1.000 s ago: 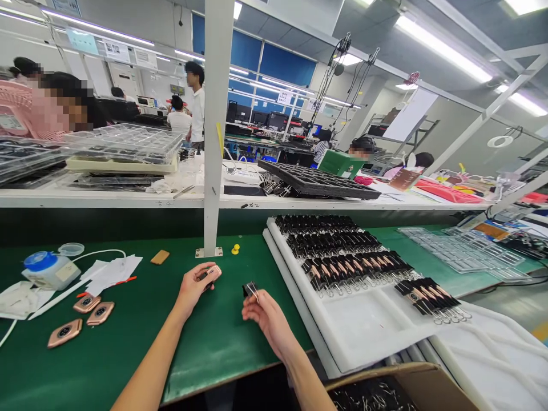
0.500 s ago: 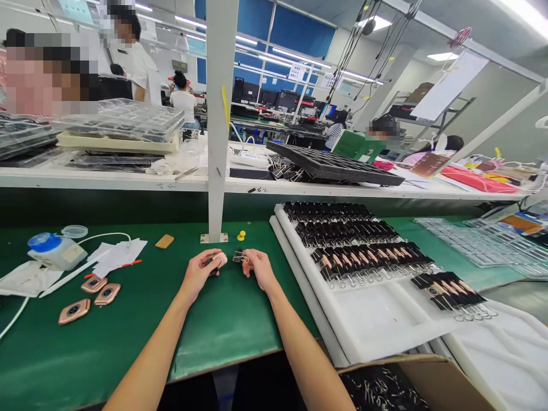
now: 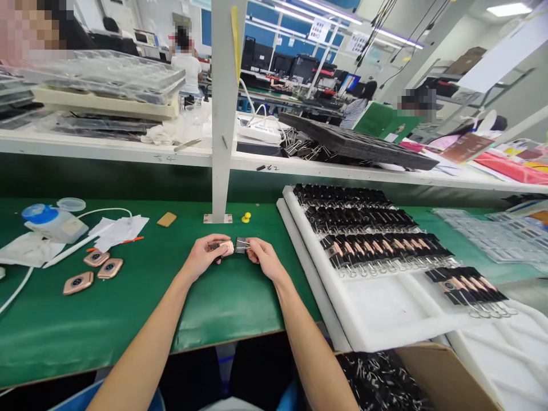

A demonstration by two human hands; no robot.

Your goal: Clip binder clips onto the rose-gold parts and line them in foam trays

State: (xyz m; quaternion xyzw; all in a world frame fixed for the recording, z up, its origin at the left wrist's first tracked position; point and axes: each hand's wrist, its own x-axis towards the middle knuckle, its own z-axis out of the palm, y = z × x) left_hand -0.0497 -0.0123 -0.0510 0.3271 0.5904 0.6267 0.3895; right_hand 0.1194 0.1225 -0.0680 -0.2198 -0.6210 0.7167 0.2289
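Note:
My left hand (image 3: 209,254) is closed around a rose-gold watch case (image 3: 226,248), with something dark, perhaps a clip, partly hidden under the fingers. Close by on the right, my right hand (image 3: 263,257) pinches a black binder clip (image 3: 242,245) by its wire handles. The clip's black end points at the watch case; whether the two touch I cannot tell. On the green mat at left lie three more rose-gold watch cases (image 3: 110,268), their round sensor backs facing up.
A white foam tray (image 3: 381,319) at right holds rows of clipped watch cases (image 3: 385,251). Below it, a cardboard box (image 3: 445,377) contains many binder clips. A blue-capped bottle (image 3: 55,222), papers (image 3: 117,231) and a yellow pin-like piece (image 3: 245,217) are on the mat. A white post (image 3: 221,114) rises ahead.
The view has tilted downward and shifted a little. My right hand has brought the binder clip closer to the watch case in my left hand.

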